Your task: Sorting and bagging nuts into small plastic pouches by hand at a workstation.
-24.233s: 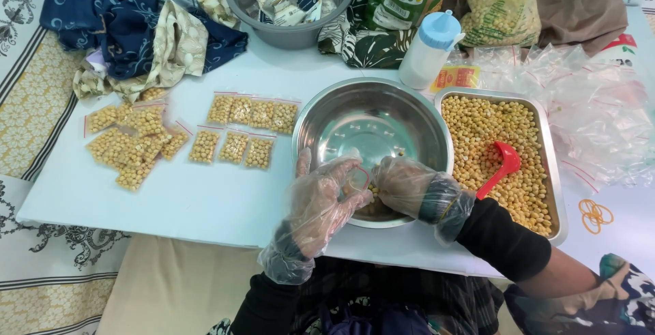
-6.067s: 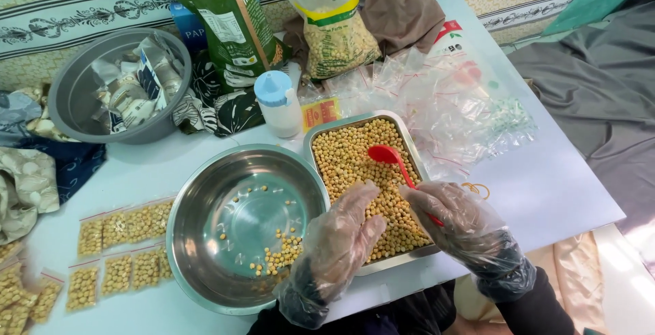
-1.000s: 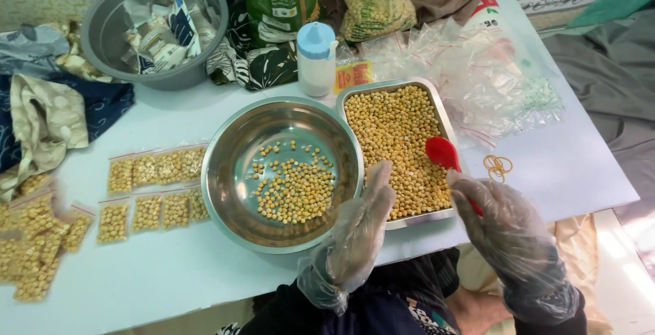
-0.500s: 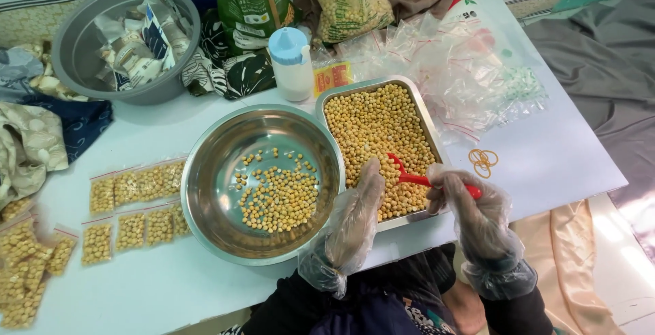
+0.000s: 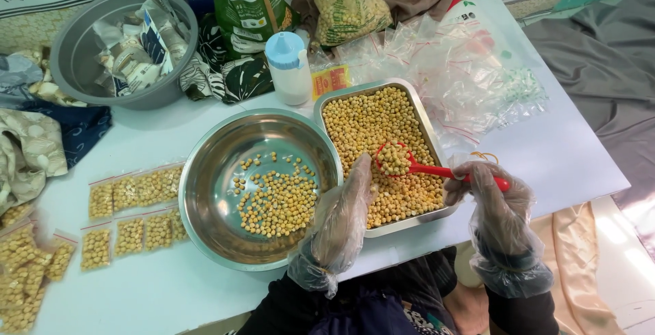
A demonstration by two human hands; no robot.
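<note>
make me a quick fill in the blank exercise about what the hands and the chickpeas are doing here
1. The right hand holds a red ____ heaped with chickpeas.
2. The scoop is over the rectangular ____ of chickpeas.
3. The left hand lies where the tray meets the round steel ____.
4. The small filled bags lie to the ____ of the bowl.

Missing words: scoop; tray; bowl; left

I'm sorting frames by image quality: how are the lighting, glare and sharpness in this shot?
In the head view the light is even and soft, with faint shadows; the steel bowl shows bright glare on its inner wall; the chickpeas in the tray and the red scoop held by the right hand look sharp; the left hand is slightly hazy under its glove; the far right floor is overexposed.
</note>
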